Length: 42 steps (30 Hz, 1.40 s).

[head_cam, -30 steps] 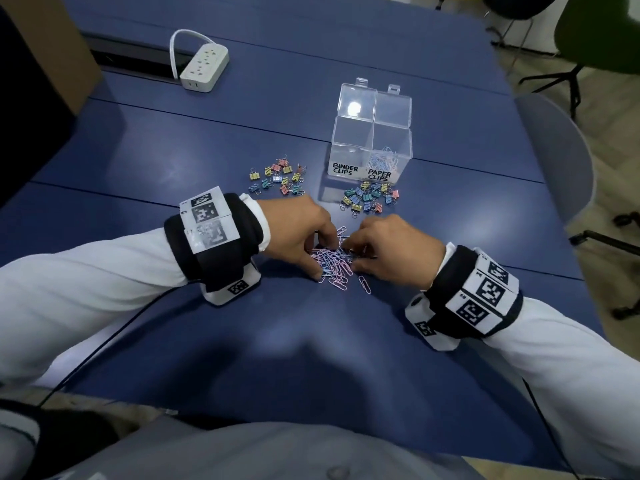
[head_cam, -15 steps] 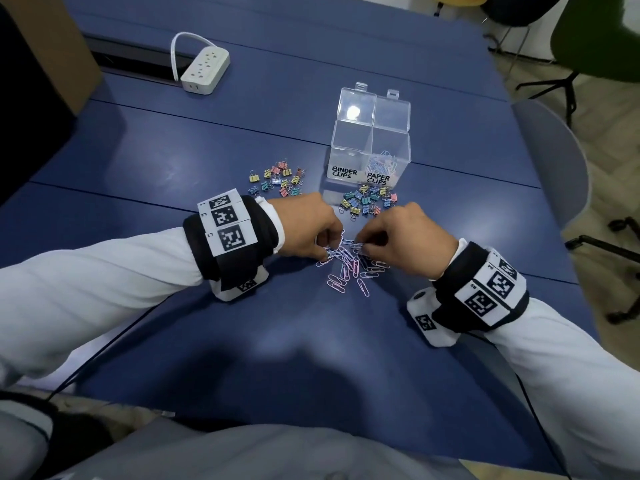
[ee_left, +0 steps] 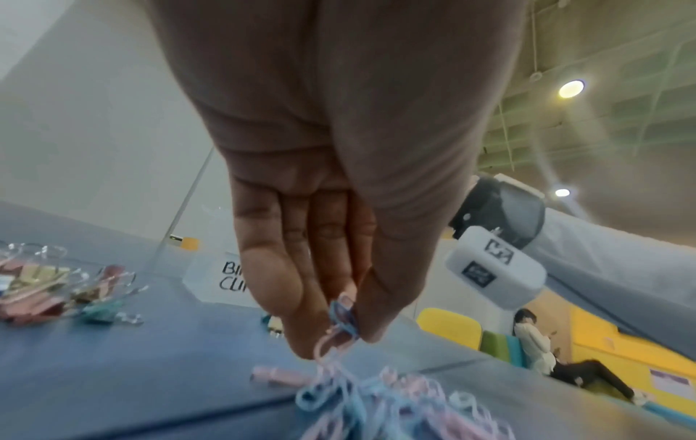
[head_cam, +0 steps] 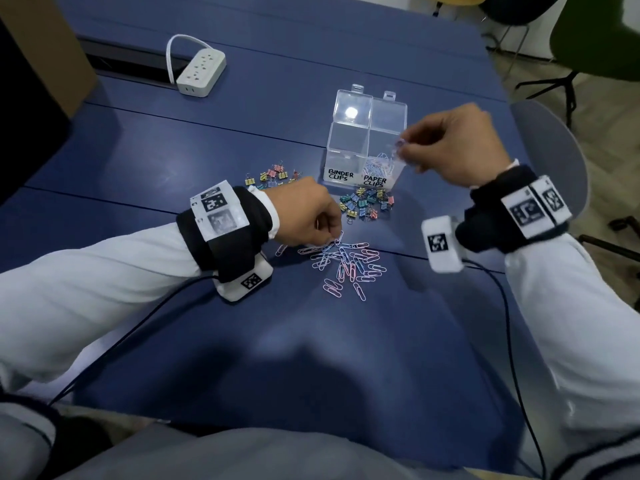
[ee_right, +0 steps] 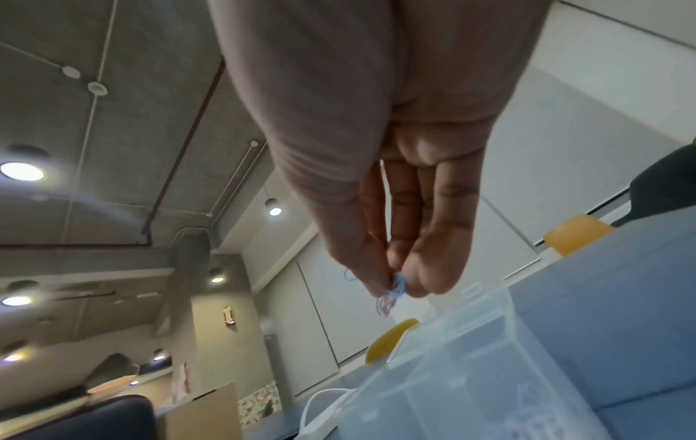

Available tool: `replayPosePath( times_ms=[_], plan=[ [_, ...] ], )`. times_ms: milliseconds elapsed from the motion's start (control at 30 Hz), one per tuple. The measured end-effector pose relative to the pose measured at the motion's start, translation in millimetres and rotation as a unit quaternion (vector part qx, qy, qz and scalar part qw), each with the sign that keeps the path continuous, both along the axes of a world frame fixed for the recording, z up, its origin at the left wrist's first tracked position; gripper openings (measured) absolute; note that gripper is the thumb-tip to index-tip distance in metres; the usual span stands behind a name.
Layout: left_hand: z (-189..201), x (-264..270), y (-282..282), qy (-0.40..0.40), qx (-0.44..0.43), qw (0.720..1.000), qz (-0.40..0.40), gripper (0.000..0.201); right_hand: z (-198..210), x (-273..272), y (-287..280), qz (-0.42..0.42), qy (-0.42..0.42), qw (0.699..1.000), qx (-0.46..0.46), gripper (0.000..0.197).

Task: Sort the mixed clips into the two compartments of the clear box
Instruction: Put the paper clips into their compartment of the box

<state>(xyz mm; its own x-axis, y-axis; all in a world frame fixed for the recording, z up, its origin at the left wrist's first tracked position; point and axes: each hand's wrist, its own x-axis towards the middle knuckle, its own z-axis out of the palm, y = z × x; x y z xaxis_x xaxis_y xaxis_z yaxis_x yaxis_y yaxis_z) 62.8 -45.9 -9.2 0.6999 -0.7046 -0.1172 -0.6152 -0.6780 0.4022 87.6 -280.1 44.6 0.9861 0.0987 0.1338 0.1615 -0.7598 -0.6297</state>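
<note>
A clear two-compartment box (head_cam: 348, 152) stands open on the blue table; labels read BINDER CLIPS on the left, PAPER CLIPS on the right. Several paper clips (head_cam: 381, 166) lie in the right compartment. My right hand (head_cam: 401, 147) hovers over that compartment and pinches a few blue and pink paper clips (ee_right: 391, 290). My left hand (head_cam: 334, 233) is down at the pile of pastel paper clips (head_cam: 349, 265) near me and pinches some of them (ee_left: 339, 327). Two heaps of coloured binder clips lie by the box, one in front (head_cam: 367, 202) and one to its left (head_cam: 272, 176).
A white power strip (head_cam: 201, 72) with its cable sits at the far left by a dark cable slot. A cardboard box (head_cam: 41, 46) stands at the far left edge. A grey chair (head_cam: 554, 161) is beside the table's right edge.
My right hand has lifted off the paper clip pile with a few clips and moved up to the box's right compartment. My left hand has stayed at the pile.
</note>
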Motion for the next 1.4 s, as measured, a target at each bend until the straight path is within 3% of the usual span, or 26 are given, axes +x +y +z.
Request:
replayPosePath(
  times_ms=[200,433,567,700,833,933,1033,1133,1300,1400],
  plan=[
    [41,29,-16,-0.044,-0.112,0.991,0.059,0.013,-12,42,8,-0.016,0.032,0.997,-0.075,0.007],
    [56,92,-58,-0.023,-0.187,0.969,0.16,0.015,-19,33,-7,-0.03,0.005,0.995,-0.095,0.018],
    [44,112,-81,-0.012,-0.145,0.972,0.183,0.013,-19,21,-11,-0.024,0.002,0.997,-0.068,0.016],
    [37,113,-83,-0.023,-0.114,0.981,0.155,0.018,-29,8,-13,-0.03,-0.002,0.995,-0.09,0.012],
    [41,94,-60,-0.098,-0.113,0.982,0.118,0.022,-50,-7,-20,0.003,0.105,0.98,-0.171,0.015],
    [41,63,-29,-0.107,-0.079,0.988,0.084,0.018,-62,-12,-25,0.017,0.144,0.969,-0.201,0.022],
    [32,33,8,-0.051,0.071,0.994,0.063,0.019,-68,-14,-24,0.021,0.141,0.967,-0.211,0.027],
    [16,13,34,0.043,0.191,0.979,0.061,0.027,-69,-14,-19,0.015,0.12,0.966,-0.228,0.032],
    [0,2,42,0.055,0.165,0.98,0.093,0.034,-67,-16,-11,0.027,0.126,0.967,-0.221,0.022],
    [-6,0,38,0.067,0.14,0.984,0.089,0.023,-69,-20,-6,0.031,0.127,0.967,-0.221,0.008]
  ],
)
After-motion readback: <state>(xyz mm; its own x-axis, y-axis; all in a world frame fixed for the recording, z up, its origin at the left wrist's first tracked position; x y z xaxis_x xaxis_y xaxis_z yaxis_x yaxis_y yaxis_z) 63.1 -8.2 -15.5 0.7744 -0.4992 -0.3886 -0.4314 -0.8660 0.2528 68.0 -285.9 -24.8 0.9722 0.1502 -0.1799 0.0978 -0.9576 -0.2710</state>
